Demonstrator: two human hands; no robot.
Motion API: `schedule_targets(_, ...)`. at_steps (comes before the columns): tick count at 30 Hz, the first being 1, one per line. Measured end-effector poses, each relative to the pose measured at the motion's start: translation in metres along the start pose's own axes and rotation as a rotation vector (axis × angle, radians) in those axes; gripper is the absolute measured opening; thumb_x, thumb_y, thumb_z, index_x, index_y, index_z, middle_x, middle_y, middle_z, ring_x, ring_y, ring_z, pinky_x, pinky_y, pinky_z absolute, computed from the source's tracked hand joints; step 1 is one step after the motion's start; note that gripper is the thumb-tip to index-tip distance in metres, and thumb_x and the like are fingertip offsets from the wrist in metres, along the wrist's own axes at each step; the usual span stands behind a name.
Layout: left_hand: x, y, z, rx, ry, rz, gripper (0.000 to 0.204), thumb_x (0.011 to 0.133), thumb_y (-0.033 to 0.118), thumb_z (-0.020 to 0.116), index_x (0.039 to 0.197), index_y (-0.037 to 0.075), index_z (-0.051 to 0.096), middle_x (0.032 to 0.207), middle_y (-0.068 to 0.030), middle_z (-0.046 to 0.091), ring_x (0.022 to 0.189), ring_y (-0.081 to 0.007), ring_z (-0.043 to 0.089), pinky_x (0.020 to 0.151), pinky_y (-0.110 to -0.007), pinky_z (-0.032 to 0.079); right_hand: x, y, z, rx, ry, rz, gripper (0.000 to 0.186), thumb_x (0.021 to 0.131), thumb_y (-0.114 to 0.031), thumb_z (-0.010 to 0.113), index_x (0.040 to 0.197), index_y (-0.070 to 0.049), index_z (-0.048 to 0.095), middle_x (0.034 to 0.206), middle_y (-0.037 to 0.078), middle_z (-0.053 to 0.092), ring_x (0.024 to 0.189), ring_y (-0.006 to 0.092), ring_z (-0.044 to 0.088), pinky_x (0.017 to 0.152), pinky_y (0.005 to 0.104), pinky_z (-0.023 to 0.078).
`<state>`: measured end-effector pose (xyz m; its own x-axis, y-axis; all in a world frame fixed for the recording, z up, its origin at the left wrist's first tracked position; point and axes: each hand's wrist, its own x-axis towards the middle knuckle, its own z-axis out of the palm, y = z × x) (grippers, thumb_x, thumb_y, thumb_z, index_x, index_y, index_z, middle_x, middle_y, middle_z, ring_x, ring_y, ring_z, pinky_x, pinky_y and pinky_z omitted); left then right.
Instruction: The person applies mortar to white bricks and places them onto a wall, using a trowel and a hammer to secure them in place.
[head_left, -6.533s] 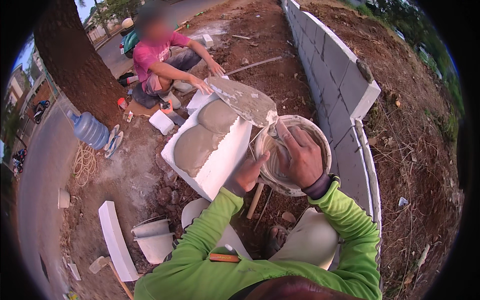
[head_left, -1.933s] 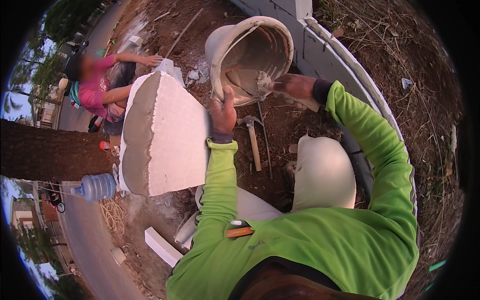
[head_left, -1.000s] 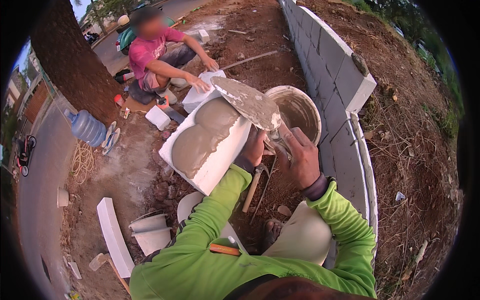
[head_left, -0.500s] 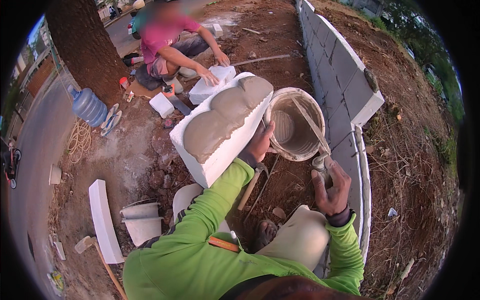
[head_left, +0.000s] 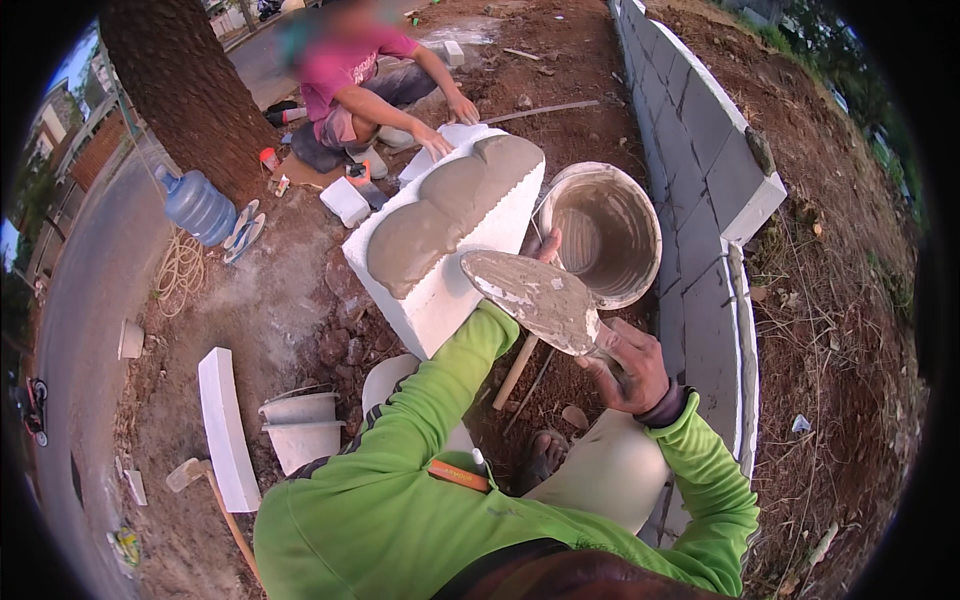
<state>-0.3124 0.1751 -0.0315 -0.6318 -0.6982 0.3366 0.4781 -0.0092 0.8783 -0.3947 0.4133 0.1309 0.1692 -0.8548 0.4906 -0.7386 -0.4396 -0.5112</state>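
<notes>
My left hand [head_left: 549, 246] grips a long white block [head_left: 420, 318] from its right underside. Most of its fingers are hidden behind the block and the trowel. Grey mortar [head_left: 450, 205] lies in rounded, overlapping mounds along the block's top face. In my right hand [head_left: 630, 368] is the handle of a pointed trowel [head_left: 535, 298]. The mortar-smeared blade points left, across the near right side of the block and in front of my left hand. Just beyond the trowel stands a round bucket [head_left: 625, 225], its inner wall streaked with mortar.
A low white block wall [head_left: 690, 170] runs along my right. Ahead, a person in a pink shirt [head_left: 345, 75] crouches with hands on another block. A wooden handle [head_left: 515, 372] lies below the bucket. At left are a white slab [head_left: 228, 430], stacked buckets [head_left: 303, 440] and a water jug [head_left: 193, 207].
The trowel has come out of the bucket and swung left, its blade now beside the block. My right hand has shifted slightly left with it. The mortar-topped block stays in my left hand.
</notes>
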Motion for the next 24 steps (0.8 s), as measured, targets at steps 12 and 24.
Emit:
schedule_targets(12, 0.007, -0.039, -0.052, 0.325, -0.034, -0.201, 0.074, 0.104, 0.053, 0.050, 0.156, 0.003, 0.034, 0.151, -0.0208, 0.046, 0.132, -0.0304, 0.056, 0.097, -0.046, 0.059, 0.028, -0.007, 0.015, 0.055, -0.021, -0.211, 0.057, 0.080, -0.005, 0.075, 0.134, 0.000, 0.061, 0.093, 0.017, 0.063, 0.073, 0.0325, 0.063, 0.068, 0.0414, 0.053)
schedule_targets(24, -0.004, 0.017, -0.020, 0.558, -0.079, -0.031, 0.063, 0.108, 0.042, 0.050, 0.153, -0.001, 0.040, 0.151, -0.0169, 0.048, 0.139, -0.0262, 0.046, 0.116, -0.040, 0.036, 0.068, -0.019, 0.040, -0.093, 0.125, -0.128, 0.060, 0.081, -0.003, 0.073, 0.139, -0.001, 0.056, 0.099, 0.020, 0.060, 0.086, 0.0383, 0.061, 0.073, 0.0464, 0.051)
